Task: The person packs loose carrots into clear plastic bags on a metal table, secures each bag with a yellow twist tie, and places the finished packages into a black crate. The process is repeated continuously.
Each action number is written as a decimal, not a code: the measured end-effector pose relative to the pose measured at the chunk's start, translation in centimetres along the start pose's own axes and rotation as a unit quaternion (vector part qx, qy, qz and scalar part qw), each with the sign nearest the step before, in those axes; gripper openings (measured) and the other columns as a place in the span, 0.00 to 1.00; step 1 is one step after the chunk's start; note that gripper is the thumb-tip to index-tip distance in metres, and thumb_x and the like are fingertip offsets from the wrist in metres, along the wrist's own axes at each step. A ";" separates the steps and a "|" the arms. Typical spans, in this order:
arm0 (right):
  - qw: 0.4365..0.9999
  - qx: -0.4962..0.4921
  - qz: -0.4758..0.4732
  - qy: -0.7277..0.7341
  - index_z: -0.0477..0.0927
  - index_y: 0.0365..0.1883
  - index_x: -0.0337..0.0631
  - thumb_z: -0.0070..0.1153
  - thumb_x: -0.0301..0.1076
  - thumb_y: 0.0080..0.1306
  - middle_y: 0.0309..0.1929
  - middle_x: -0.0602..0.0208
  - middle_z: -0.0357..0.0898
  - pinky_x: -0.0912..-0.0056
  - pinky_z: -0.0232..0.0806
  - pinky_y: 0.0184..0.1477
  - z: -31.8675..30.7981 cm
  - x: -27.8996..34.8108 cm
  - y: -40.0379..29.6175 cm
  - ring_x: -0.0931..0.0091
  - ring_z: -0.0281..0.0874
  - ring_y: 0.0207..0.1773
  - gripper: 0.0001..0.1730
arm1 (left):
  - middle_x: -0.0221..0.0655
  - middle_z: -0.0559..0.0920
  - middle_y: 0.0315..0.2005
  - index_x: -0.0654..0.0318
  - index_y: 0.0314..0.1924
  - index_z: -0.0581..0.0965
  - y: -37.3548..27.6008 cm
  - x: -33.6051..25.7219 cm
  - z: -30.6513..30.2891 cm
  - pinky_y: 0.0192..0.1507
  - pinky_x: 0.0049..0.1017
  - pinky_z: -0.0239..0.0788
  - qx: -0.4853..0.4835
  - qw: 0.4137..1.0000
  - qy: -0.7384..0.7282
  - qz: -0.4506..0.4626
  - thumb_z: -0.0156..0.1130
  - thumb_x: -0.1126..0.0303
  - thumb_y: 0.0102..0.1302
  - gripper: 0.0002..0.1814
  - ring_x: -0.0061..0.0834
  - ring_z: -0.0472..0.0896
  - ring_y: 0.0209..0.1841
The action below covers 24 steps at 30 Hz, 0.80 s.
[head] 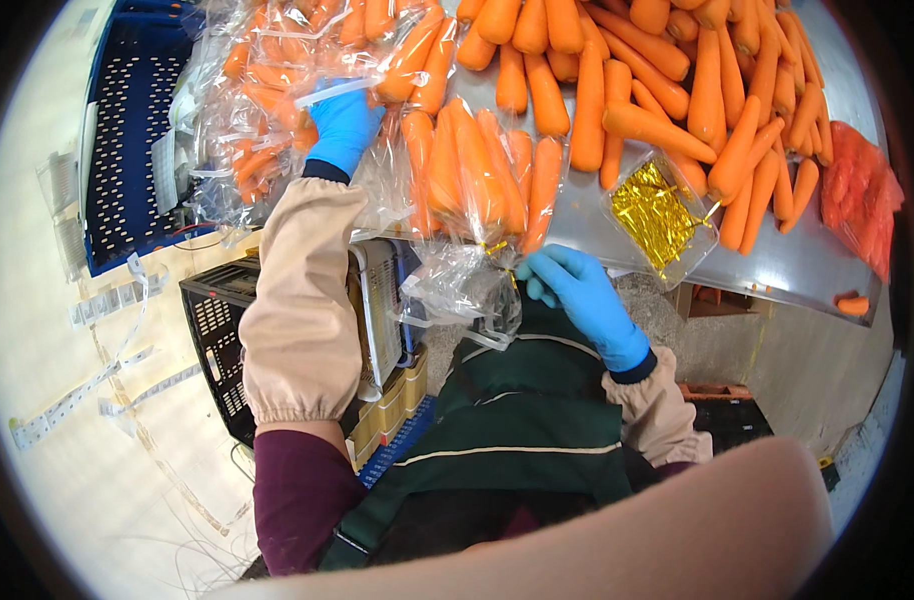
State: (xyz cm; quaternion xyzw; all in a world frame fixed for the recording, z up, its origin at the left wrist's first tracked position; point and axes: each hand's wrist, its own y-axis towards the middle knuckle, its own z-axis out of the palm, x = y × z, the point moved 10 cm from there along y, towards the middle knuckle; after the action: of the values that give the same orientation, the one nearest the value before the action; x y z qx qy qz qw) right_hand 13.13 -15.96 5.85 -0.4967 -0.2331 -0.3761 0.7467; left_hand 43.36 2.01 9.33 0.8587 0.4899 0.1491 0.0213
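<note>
A clear plastic bag of carrots (468,169) lies at the table's near edge, its gathered neck hanging toward my apron. A gold twist tie (496,246) is around that neck. My right hand (588,296), in a blue glove, pinches the tie's loose end between thumb and fingers. Farther left, my blue-gloved left hand (344,127) reaches among other bagged carrots (265,94). Its fingertips are hidden by plastic and carrots, so its grip is unclear. A clear packet of gold twist ties (655,214) lies right of the bag, beside loose carrots.
Loose carrots (704,82) are heaped across the metal table (772,262). A red plastic bag (862,195) lies at its right end. A blue perforated crate (130,150) stands left; a black crate (220,337) sits below. Strips of labels (119,367) hang at the left.
</note>
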 end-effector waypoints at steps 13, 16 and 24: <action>0.964 0.046 -0.078 0.251 0.73 0.54 0.40 0.51 0.41 0.71 0.43 0.69 0.77 0.78 0.68 0.41 2.1 7.0 3.4 0.81 0.75 0.39 0.18 | 0.30 0.79 0.41 0.61 0.39 0.72 -0.8 -1.1 -13.3 0.37 0.28 0.76 0.154 0.692 -0.671 -0.215 0.58 0.74 0.64 0.05 0.25 0.81 0.43; 0.933 0.069 -0.068 0.347 0.67 0.60 0.41 0.56 0.41 0.68 0.50 0.64 0.75 0.72 0.70 0.48 4.1 6.4 7.0 0.76 0.76 0.46 0.25 | 0.33 0.81 0.47 0.60 0.42 0.73 -5.3 -4.0 -14.0 0.35 0.24 0.75 0.188 0.635 -0.715 -0.222 0.58 0.70 0.65 0.07 0.25 0.82 0.43; 0.950 -0.010 -0.068 0.304 0.71 0.49 0.41 0.58 0.31 0.66 0.35 0.73 0.75 0.79 0.67 0.30 3.4 7.7 5.5 0.83 0.71 0.27 0.15 | 0.34 0.80 0.47 0.63 0.46 0.72 -13.0 -8.6 -9.4 0.29 0.19 0.70 0.187 0.536 -0.772 -0.286 0.56 0.74 0.66 0.09 0.28 0.84 0.41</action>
State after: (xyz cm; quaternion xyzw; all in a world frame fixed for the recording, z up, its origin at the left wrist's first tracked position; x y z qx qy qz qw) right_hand 22.28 -14.11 9.65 -0.3492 -0.0243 -0.5613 0.7500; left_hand 25.78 0.40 13.91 0.4394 0.5197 -0.6804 0.2718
